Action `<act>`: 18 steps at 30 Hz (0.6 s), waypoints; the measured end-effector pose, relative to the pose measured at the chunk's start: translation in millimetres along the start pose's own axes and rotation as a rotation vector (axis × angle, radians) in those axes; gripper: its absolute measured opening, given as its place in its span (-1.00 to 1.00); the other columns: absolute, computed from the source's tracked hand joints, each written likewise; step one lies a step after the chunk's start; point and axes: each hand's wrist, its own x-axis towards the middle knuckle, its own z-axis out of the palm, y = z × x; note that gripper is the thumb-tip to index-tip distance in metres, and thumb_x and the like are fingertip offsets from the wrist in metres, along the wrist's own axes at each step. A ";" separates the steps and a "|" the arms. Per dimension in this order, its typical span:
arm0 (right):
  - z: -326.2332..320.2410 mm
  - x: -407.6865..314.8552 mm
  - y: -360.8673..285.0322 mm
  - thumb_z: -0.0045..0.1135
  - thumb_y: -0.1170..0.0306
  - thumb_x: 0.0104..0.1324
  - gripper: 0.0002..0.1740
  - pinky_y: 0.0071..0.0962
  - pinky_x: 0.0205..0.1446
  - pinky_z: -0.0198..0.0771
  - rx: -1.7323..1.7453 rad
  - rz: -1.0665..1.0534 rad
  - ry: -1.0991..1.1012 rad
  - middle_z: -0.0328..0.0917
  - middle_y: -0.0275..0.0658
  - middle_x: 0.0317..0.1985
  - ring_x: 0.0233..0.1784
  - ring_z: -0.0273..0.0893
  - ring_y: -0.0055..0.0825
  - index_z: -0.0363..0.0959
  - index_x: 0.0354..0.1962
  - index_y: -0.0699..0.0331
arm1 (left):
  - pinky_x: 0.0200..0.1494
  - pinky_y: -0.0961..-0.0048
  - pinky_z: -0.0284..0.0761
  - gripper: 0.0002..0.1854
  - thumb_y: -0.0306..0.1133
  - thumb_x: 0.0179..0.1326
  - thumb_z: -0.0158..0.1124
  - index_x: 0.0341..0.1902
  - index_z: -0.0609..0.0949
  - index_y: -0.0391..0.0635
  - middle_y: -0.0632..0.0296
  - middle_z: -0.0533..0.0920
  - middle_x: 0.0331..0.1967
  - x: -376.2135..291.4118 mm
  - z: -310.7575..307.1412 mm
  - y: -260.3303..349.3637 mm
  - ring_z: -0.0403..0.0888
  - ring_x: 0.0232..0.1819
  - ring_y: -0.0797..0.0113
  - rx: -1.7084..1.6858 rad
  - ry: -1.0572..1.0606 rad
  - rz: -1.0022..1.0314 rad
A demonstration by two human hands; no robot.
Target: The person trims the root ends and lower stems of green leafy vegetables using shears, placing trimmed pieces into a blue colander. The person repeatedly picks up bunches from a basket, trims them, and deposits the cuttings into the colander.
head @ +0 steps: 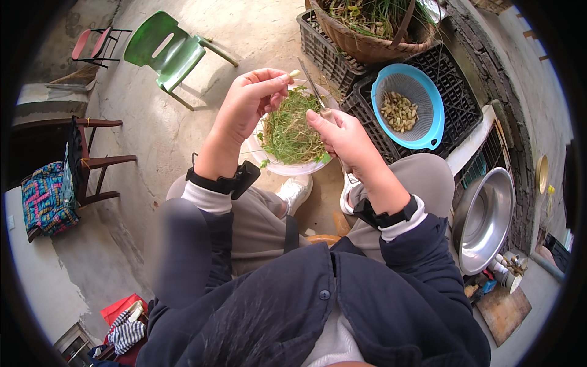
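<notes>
My left hand (263, 91) pinches a small pale bulb (294, 73) between thumb and fingertips, above the far rim of a basin. In my right hand (337, 133) is a knife (313, 85), held by its handle, its narrow blade pointing up and away, close to the bulb but apart from it. Below both hands, a pale plastic basin (279, 169) on the floor holds a heap of green stems and leaves (293, 130). To the right, a blue colander (438, 103) contains many small pale bulbs (398, 112).
Black plastic crates (463, 101) support the colander and a wicker basket (353, 46) of greens. A steel basin (486, 220) leans at right, near a wooden board (503, 314). A green chair (169, 55) stands at upper left; a wooden chair (105, 163) holds a patterned bag (48, 202).
</notes>
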 end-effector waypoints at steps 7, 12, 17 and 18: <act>1.8 -1.4 -0.1 0.01 -0.10 0.34 -0.46 -0.64 -0.38 0.26 0.271 0.257 -0.200 0.36 -0.47 -0.51 -0.48 0.28 -0.72 0.36 -0.14 0.25 | -0.37 0.67 0.42 -0.80 -0.42 0.28 0.18 -0.10 0.58 -0.27 0.24 0.66 -0.36 5.6 -14.2 -7.3 0.52 -0.45 0.57 0.218 0.150 0.042; 5.8 -2.2 1.1 0.05 -0.09 0.32 -0.51 -0.68 -0.34 0.23 0.149 0.206 -0.192 0.36 -0.46 -0.47 -0.45 0.27 -0.72 0.35 -0.25 0.20 | -0.35 0.62 0.47 -0.83 -0.42 0.27 0.20 -0.16 0.56 -0.28 0.17 0.68 -0.36 4.2 -8.7 -7.8 0.60 -0.39 0.52 0.236 0.184 0.064; 0.4 -8.3 0.7 0.08 -0.07 0.31 -0.54 -0.68 -0.34 0.20 0.148 0.152 -0.139 0.35 -0.45 -0.47 -0.45 0.26 -0.71 0.35 -0.30 0.20 | -0.34 0.63 0.46 -0.85 -0.39 0.26 0.24 -0.18 0.57 -0.22 0.20 0.68 -0.37 4.5 6.0 -6.3 0.60 -0.38 0.52 0.380 0.087 0.092; -0.6 -9.4 0.9 0.08 -0.06 0.31 -0.54 -0.69 -0.34 0.20 0.158 0.138 -0.128 0.34 -0.44 -0.48 -0.45 0.26 -0.71 0.35 -0.31 0.20 | -0.36 0.63 0.46 -0.86 -0.43 0.24 0.25 -0.20 0.59 -0.24 0.20 0.69 -0.38 6.7 11.2 -6.9 0.60 -0.39 0.53 0.398 0.085 0.098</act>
